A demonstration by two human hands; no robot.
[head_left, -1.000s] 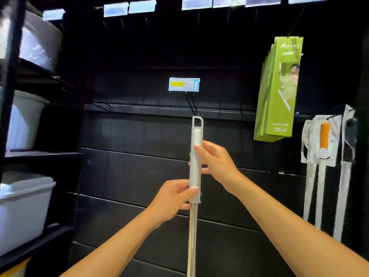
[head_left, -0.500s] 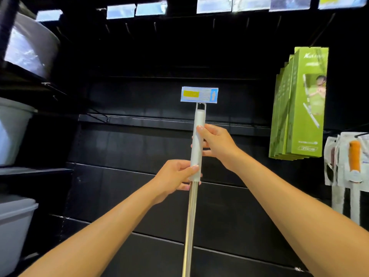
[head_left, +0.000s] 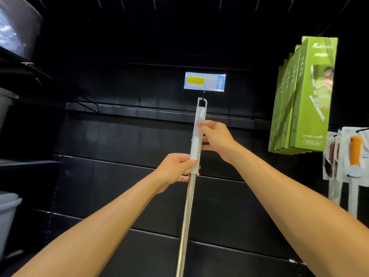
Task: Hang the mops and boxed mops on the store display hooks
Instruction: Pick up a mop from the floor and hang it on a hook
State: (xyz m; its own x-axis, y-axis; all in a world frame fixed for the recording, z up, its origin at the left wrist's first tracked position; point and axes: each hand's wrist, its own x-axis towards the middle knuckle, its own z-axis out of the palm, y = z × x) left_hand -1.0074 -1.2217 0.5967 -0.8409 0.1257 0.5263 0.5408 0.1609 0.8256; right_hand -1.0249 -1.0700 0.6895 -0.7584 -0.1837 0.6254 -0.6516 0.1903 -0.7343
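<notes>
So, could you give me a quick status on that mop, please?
Both hands on mop handle: left hand low, right hand higher. Hanging loop at hook under price tag. Nothing blocking.

Place: a shop, at a hanging-goods display.
Wall: black slatted display panel (head_left: pixel 123 186) fills the view from 9 to 3 o'clock.
Price tag: a blue-and-yellow shelf label (head_left: pixel 204 81) on a hook at 12 o'clock.
Hooks: a row of bare metal pegs (head_left: pixel 154 2) along the top edge.
Stock at 2 o'clock: identical green boxed mops (head_left: pixel 311 96) hung one behind another.
Stock at 3 o'clock: carded tools with an orange handle (head_left: pixel 354 150), also hanging.
Shelving at 9 o'clock: dark racks holding pale plastic bins (head_left: pixel 7 212).
</notes>
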